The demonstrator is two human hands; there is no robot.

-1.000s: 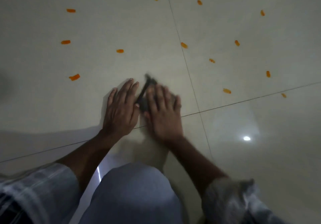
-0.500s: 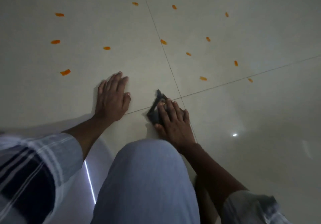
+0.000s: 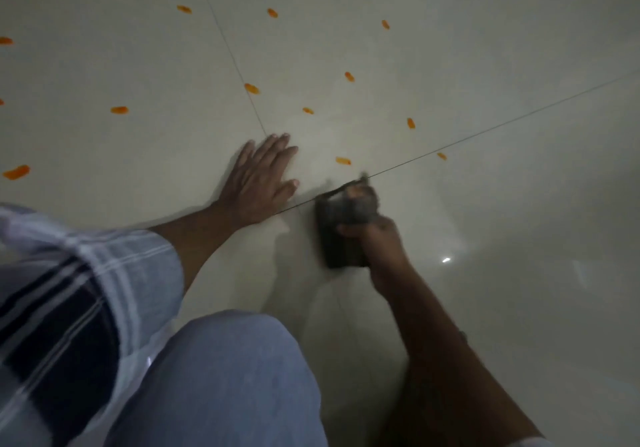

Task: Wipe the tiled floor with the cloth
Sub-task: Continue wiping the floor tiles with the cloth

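A dark folded cloth (image 3: 337,238) lies on the pale glossy tiled floor (image 3: 485,48), just below a grout line. My right hand (image 3: 372,230) grips the cloth's right side, its fingers partly blurred. My left hand (image 3: 261,179) rests flat on the tile to the left of the cloth, fingers spread, holding nothing. Several orange smears mark the floor beyond the hands; the nearest orange smear (image 3: 343,160) lies just above the cloth.
My bent knee in light blue trousers (image 3: 225,377) fills the lower middle. A striped sleeve (image 3: 69,290) covers the lower left. Grout lines cross near the left hand. A small light reflection (image 3: 446,259) shines on the tile right of the cloth.
My right hand has slid the cloth to the right, away from the left hand, and now grips it rather than pressing flat. The view has shifted, with the left hand still planted.
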